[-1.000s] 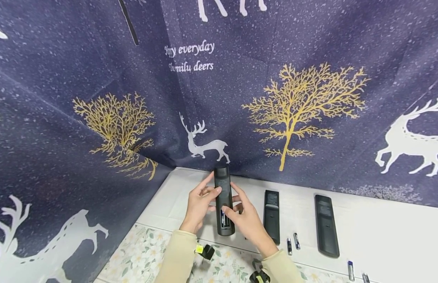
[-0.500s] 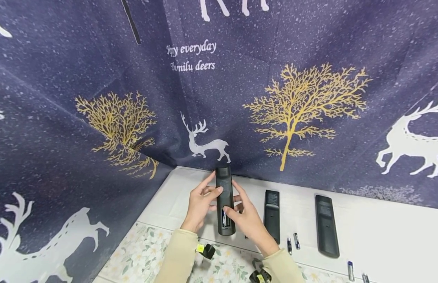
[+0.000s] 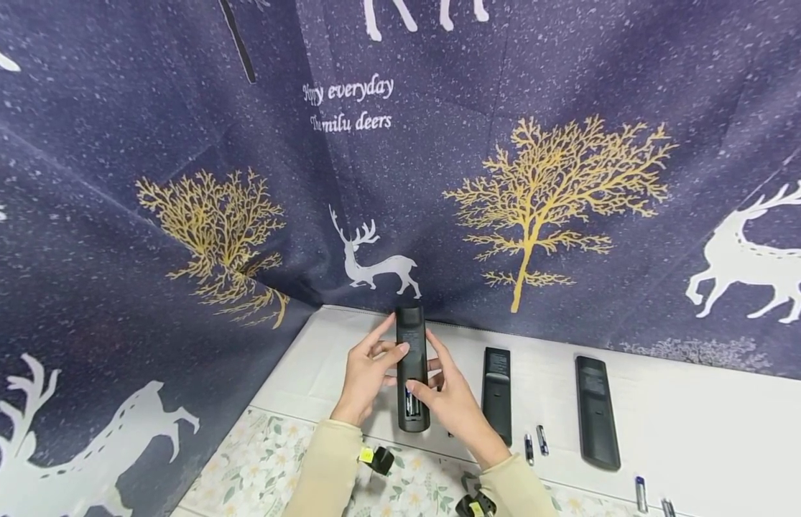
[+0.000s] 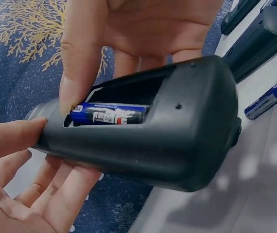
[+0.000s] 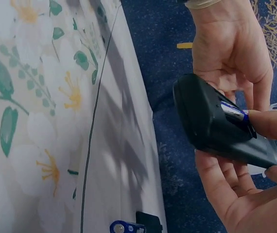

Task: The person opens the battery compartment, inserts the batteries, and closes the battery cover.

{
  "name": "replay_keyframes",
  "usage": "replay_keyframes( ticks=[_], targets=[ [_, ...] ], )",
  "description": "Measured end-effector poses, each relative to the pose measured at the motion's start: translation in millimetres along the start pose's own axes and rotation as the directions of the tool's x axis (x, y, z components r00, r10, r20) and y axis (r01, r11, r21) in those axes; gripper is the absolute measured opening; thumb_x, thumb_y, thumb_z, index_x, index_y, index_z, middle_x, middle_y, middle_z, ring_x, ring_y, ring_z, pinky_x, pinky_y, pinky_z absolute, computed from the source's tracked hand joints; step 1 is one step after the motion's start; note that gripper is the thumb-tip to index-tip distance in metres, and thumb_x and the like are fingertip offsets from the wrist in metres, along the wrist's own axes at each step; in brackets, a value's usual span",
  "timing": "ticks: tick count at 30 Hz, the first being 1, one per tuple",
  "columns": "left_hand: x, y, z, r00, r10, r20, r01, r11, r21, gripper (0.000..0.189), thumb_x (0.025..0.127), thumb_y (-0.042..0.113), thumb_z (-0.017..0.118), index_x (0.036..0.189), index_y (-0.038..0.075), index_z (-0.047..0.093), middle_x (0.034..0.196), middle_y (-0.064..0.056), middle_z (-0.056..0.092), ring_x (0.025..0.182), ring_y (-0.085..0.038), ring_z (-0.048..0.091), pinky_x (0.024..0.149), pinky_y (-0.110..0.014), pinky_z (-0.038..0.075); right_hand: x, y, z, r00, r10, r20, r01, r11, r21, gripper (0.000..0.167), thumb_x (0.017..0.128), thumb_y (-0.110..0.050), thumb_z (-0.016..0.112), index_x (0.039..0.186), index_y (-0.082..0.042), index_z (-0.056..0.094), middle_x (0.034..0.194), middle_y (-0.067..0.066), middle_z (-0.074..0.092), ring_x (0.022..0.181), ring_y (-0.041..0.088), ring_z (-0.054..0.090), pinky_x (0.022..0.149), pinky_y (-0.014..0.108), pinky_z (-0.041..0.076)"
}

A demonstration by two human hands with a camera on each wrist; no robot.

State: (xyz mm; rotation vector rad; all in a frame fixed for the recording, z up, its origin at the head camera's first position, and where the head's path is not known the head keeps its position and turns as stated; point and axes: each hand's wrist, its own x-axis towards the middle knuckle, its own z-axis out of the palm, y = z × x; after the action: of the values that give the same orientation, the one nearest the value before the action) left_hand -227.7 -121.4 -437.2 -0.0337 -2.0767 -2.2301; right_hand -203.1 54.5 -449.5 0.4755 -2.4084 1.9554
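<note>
A black remote control (image 3: pixel 411 352) is held up over the table, its back facing me and its battery bay (image 4: pixel 133 90) uncovered. A blue and silver battery (image 4: pixel 112 115) lies along one side of the bay; the other side looks dark. My left hand (image 3: pixel 363 380) grips the remote, thumb on its back and fingers along its far side and underneath. From the opposite side my right hand (image 3: pixel 453 402) holds it too. The right thumb (image 5: pixel 272 125) presses at the battery's end, while the other right fingers support the remote.
Two more black remotes, one nearer (image 3: pixel 497 409) and one farther right (image 3: pixel 597 416), lie on the white table (image 3: pixel 717 431). Loose batteries (image 3: pixel 542 439) rest beside them, with another battery (image 3: pixel 641 494) at the front right. A floral cloth (image 3: pixel 258 452) covers the near edge; a deer-patterned curtain (image 3: pixel 400 179) hangs behind.
Both hands have shifted the remote very slightly to the right. The right thumb sits a little lower on the bay. The other remotes and loose batteries stay where they were.
</note>
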Motion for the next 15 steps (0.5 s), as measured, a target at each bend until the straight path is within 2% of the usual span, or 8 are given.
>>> replay_keyframes(
  ticks=[6, 15],
  targets=[
    [0.4, -1.1, 2.1, 1.0, 0.008, 0.008, -0.008, 1.0, 0.003, 0.062, 0.098, 0.015, 0.08, 0.155, 0.025, 0.058, 0.1, -0.007, 0.073, 0.086, -0.021, 0.074, 0.063, -0.037, 0.064, 0.1, -2.0, 0.0, 0.999, 0.044, -0.013, -0.044, 0.998, 0.054, 0.092, 0.094, -0.005, 0.079, 0.17, -0.021, 0.029, 0.112, 0.011, 0.062, 0.081, 0.026, 0.055, 0.064, 0.032, 0.048],
    [1.1, 1.3, 2.1, 1.0, 0.007, -0.009, -0.007, 1.0, -0.011, 0.061, 0.098, 0.013, 0.079, 0.155, 0.025, 0.059, 0.1, -0.005, 0.074, 0.089, -0.02, 0.074, 0.061, -0.034, 0.063, -0.2, -1.1, 5.7, 1.0, -0.002, -0.022, 0.002, 1.0, -0.004, 0.093, 0.094, -0.002, 0.078, 0.17, -0.017, 0.026, 0.113, 0.012, 0.061, 0.083, 0.022, 0.058, 0.072, 0.034, 0.05]
  ],
)
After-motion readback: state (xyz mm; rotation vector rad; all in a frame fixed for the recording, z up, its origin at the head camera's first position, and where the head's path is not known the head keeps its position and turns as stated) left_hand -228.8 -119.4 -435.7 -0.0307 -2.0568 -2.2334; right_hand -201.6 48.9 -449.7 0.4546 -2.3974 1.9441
